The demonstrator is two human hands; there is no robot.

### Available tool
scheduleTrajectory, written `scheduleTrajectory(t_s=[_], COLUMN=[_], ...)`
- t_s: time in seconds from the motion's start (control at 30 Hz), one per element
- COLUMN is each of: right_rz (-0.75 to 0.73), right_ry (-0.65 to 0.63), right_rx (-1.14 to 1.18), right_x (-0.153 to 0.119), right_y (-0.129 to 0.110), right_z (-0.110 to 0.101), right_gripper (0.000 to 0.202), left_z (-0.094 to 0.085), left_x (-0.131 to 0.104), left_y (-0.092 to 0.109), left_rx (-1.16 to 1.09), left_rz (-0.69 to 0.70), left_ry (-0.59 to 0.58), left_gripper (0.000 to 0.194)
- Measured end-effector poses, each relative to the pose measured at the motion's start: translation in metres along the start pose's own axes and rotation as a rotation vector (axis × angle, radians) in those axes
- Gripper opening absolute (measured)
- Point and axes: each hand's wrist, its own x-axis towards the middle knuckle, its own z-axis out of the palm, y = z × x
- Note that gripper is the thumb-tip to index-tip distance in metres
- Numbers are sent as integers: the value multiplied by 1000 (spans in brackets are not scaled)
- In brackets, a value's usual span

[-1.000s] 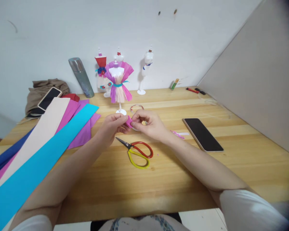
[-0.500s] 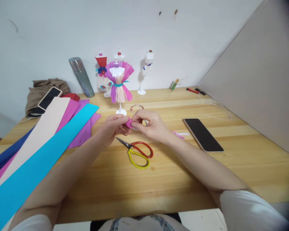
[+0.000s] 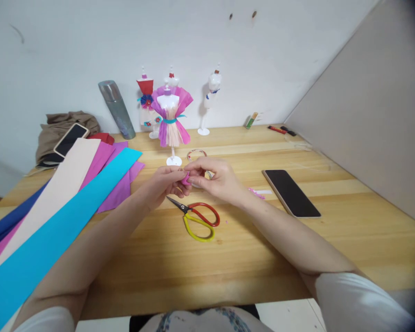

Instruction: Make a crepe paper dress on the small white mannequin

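A small piece of pink crepe paper [image 3: 186, 179] is pinched between my two hands above the middle of the table. My left hand [image 3: 166, 182] grips its left side, fingers curled. On its other side, my right hand [image 3: 212, 179] closes thumb and forefinger. Just below lie scissors [image 3: 193, 216] with one red and one yellow handle, tips pointing left. Behind my hands stands a small white mannequin [image 3: 168, 102] in a pink, purple and cream paper dress with a blue belt. Rolls of tape [image 3: 209, 175] lie partly hidden behind my right hand.
Long crepe paper strips, with a blue one [image 3: 72, 212] on top, cover the left side. A phone [image 3: 291, 193] lies right. At the back are a thermos [image 3: 116, 110], more mannequins [image 3: 213, 99], a glue stick [image 3: 251, 120] and a red marker [image 3: 276, 129]. Pink scraps [image 3: 257, 192] lie beside my right forearm.
My fingers have shifted slightly on the pink paper, which now looks smaller and more gathered between them. The other things stay where they were.
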Motion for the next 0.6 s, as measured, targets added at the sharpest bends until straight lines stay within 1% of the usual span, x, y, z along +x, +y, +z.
scheduleTrajectory(t_s=[0.1,0.3,0.47,0.6], right_rz=[-1,-39,-98,-96], right_ry=[-4,13,26,32], right_rx=[-4,-64,-95,-110], right_x=[0,-1,-1,-1], right_y=[2,1,-1,-2], right_z=[0,-2,-2,-2], right_gripper=[6,5,6,10], left_z=[1,-2,-3,1], left_x=[0,2,2,1], left_y=[0,0,-2,-3], left_rx=[-8,-17,-28,-47], left_rz=[-10,-18,-20,-14], left_ry=[-13,-86,-105,-95], left_gripper=[30,33,31,31])
